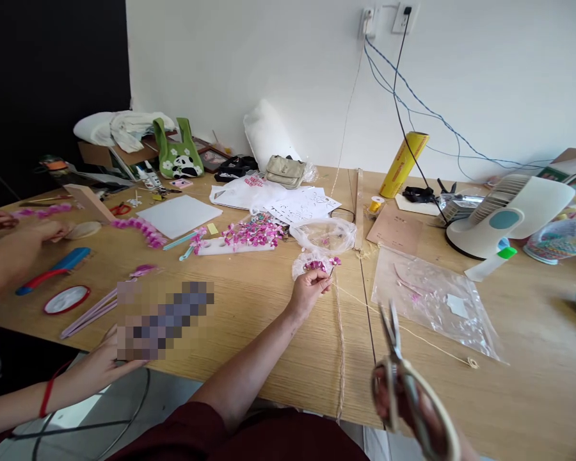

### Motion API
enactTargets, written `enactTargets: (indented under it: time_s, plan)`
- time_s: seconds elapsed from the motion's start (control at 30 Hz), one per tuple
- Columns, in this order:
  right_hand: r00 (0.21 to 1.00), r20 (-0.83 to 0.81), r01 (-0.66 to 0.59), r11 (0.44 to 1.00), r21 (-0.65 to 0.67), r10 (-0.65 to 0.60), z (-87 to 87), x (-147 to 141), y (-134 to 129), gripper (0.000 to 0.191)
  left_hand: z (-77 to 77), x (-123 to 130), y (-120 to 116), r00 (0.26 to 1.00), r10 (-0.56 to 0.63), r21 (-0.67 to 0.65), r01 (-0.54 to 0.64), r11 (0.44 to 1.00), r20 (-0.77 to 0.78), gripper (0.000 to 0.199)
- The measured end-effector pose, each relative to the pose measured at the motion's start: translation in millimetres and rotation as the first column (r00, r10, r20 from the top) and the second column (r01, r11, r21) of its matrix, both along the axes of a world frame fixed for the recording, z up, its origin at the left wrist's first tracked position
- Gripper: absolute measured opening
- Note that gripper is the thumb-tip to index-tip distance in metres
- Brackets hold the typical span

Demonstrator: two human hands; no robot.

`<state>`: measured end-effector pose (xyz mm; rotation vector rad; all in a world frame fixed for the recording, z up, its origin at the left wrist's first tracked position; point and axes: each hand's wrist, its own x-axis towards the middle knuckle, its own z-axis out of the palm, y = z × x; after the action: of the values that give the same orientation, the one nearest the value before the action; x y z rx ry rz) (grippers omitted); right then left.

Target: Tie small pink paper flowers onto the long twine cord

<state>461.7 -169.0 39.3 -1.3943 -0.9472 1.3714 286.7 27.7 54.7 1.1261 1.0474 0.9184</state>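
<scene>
My left hand (308, 293) is closed in a pinch on the thin stem of a small purple flower (335, 261), held just above the table. Behind it lies a clear plastic bag (298, 264) with more purple flowers inside. My right hand (406, 398) is wrapped round the handles of cream-handled scissors (392, 333), whose blades point away from me and stand slightly apart. A pale thread (413, 333) runs from near my left hand to a small coil (471, 363) on the right. Below the left hand, a braided cord (340, 349) hangs over the table's front edge.
A flat plastic bag (441, 301) and a white fan (504, 214) are on the right. Purple flowers (256, 232) lie heaped at centre. Co-workers' hands (43, 234) are at left, one near a blurred-out object (173, 320). A yellow roll (403, 165) leans at the back.
</scene>
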Motion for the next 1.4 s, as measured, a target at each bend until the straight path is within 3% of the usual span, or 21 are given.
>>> enactTargets:
  time_s: [0.1,0.2,0.4,0.7,0.9,1.23,1.4]
  plan:
    - [0.982,-0.169,-0.102,0.993,-0.064,0.090,-1.4,-41,14,0.048,-3.4,2,0,1.000,-0.009,0.034,0.008,0.999,0.008,0.013]
    - [0.962,-0.247,-0.130,0.991,-0.034,0.118,3.0,-55,31,0.044,-7.4,3,0,1.000,-0.016,0.054,0.016,0.998,0.003,0.013]
    - [0.941,-0.324,-0.109,0.994,-0.022,0.096,-1.4,-62,56,0.042,-17.3,5,0,1.000,0.027,0.099,-0.027,0.995,0.004,0.013]
    - [0.946,-0.323,-0.030,1.000,-0.003,0.028,2.2,-68,72,0.038,-38.9,6,4,0.927,0.184,-0.011,-0.191,0.982,0.326,0.013]
    - [0.930,-0.363,0.061,0.998,-0.015,-0.062,-2.5,-69,75,0.036,-36.2,4,2,0.939,0.086,0.077,-0.118,0.990,0.333,0.008]
    - [0.911,-0.405,-0.053,0.995,0.080,0.081,3.7,-70,70,0.038,-33.3,4,0,0.936,0.048,0.189,-0.121,0.975,0.349,0.019]
    - [0.929,-0.368,-0.031,0.998,0.047,0.046,5.6,-74,71,0.037,-33.8,5,-2,0.942,0.043,0.203,-0.116,0.972,0.333,0.018]
